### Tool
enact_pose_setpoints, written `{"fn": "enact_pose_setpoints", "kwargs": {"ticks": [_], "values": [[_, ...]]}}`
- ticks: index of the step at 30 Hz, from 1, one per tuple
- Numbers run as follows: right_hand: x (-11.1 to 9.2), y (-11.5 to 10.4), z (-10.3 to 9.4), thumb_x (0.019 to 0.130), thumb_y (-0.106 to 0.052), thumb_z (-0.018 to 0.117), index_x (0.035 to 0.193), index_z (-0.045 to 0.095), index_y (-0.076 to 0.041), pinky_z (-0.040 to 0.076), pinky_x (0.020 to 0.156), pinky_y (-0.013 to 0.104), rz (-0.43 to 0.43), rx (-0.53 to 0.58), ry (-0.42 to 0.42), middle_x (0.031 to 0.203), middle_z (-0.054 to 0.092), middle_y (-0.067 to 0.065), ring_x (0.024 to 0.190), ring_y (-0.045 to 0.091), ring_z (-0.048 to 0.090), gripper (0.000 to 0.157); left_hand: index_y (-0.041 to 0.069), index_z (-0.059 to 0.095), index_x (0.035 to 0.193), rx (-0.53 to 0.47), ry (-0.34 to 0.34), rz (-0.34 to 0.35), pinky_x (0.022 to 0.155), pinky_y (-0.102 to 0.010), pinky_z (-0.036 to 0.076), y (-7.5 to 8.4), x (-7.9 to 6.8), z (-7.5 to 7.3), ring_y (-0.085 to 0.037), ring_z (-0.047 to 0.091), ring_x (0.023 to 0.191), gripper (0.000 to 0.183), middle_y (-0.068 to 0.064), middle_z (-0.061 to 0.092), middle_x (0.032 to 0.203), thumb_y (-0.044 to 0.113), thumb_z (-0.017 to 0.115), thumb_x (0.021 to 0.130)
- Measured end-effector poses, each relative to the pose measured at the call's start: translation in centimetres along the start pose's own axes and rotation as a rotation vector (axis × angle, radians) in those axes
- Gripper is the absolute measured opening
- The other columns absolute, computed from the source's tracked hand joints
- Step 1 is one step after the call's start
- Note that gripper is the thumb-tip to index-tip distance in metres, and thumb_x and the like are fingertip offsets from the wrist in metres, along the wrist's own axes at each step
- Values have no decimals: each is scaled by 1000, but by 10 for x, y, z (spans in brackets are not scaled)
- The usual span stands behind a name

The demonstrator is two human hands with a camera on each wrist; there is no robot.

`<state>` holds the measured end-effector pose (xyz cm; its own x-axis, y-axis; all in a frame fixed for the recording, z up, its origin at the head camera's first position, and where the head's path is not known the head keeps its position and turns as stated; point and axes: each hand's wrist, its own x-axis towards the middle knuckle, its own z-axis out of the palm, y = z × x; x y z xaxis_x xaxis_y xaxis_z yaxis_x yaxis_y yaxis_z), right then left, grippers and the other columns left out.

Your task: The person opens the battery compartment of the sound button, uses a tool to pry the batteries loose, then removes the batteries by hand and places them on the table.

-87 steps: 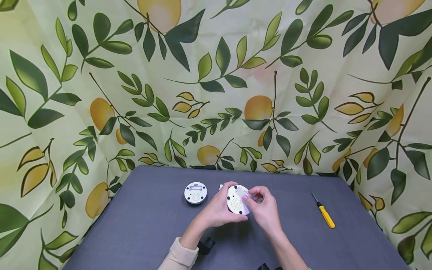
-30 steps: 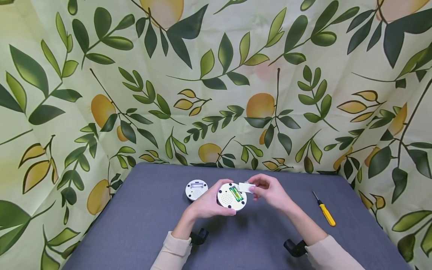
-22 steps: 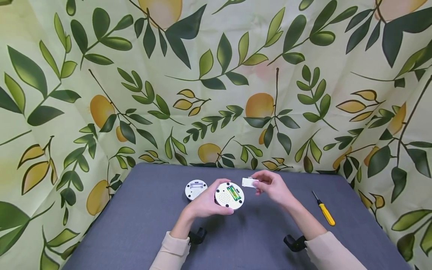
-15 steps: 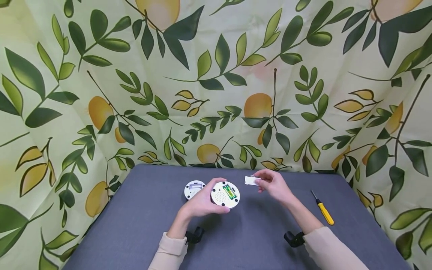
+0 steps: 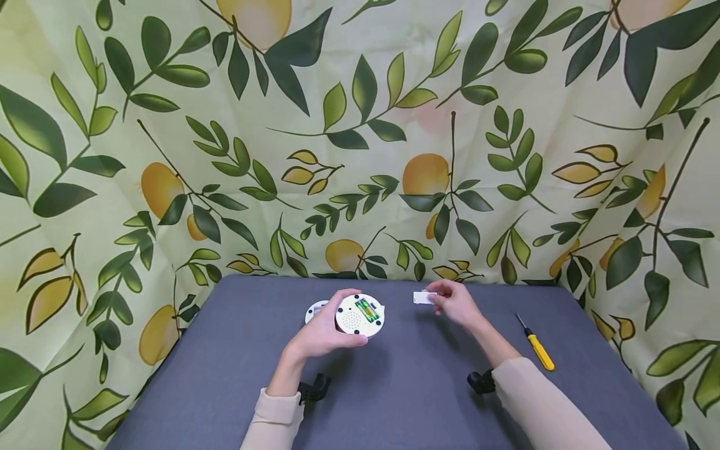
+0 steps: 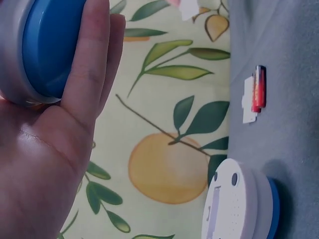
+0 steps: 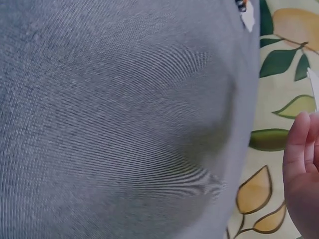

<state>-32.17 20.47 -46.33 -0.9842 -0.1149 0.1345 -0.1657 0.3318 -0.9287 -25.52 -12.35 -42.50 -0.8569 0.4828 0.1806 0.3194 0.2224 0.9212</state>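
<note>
My left hand (image 5: pixel 322 330) grips a round white device (image 5: pixel 351 322) by its edge, its speaker-holed underside facing up. Two green batteries (image 5: pixel 367 310) sit in its uncovered battery slot. The left wrist view shows the same device's blue side (image 6: pixel 52 47) against my fingers. Off to the right, my right hand (image 5: pixel 460 306) pinches a small white battery cover (image 5: pixel 422 297) between thumb and fingers, above the table and apart from the device. A second white device (image 6: pixel 227 204) with a blue base rests on the table, partly hidden behind my left hand in the head view.
A yellow-handled screwdriver (image 5: pixel 541 353) lies at the right of the grey table (image 5: pixel 416 387). In the left wrist view, a red battery (image 6: pixel 258 89) lies beside a flat white piece (image 6: pixel 248 102). A leaf-and-fruit patterned cloth (image 5: pixel 349 156) hangs behind the table.
The battery cover has come off the held device, baring the green batteries. My right hand has carried the cover away to the right, while my left hand has drifted left with the device.
</note>
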Motion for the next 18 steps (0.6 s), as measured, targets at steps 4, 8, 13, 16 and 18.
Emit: {"fn": "enact_pose_setpoints", "kwargs": {"ticks": [4, 8, 13, 16, 18], "values": [[4, 10, 3, 96, 4, 64, 110, 66, 9, 54, 61, 33, 24, -51, -2, 81, 60, 14, 68, 21, 56, 15, 7, 39, 149, -4, 2, 10, 91, -34, 45, 1, -1, -3, -23, 57, 105, 89, -12, 58, 122, 18, 88, 76], [8, 18, 6, 96, 4, 64, 108, 67, 7, 53, 61, 32, 46, -94, 4, 81, 61, 13, 69, 21, 57, 13, 10, 39, 149, -5, 0, 8, 91, -36, 45, 0, -1, -4, -23, 57, 104, 88, -12, 58, 121, 19, 88, 76], [14, 28, 9, 95, 3, 65, 105, 68, 6, 51, 57, 30, 72, -165, 5, 78, 60, 10, 66, 18, 57, 11, 10, 39, 149, 6, 4, -5, 92, -40, 45, 0, 0, -4, -24, 57, 104, 89, -12, 59, 119, 20, 88, 76], [15, 33, 10, 93, 1, 67, 102, 69, 4, 48, 58, 30, 64, -255, 1, 76, 59, 7, 65, 17, 55, 10, 14, 41, 149, 10, 2, -10, 92, -40, 45, 1, -1, -4, -23, 58, 104, 88, -12, 60, 118, 22, 88, 75], [15, 35, 10, 92, -1, 69, 100, 70, 2, 45, 61, 32, 52, -334, 2, 76, 59, 6, 67, 18, 54, 8, 16, 41, 148, 13, 2, -12, 92, -39, 45, 1, -1, -3, -23, 58, 104, 87, -11, 60, 117, 23, 88, 75]]}}
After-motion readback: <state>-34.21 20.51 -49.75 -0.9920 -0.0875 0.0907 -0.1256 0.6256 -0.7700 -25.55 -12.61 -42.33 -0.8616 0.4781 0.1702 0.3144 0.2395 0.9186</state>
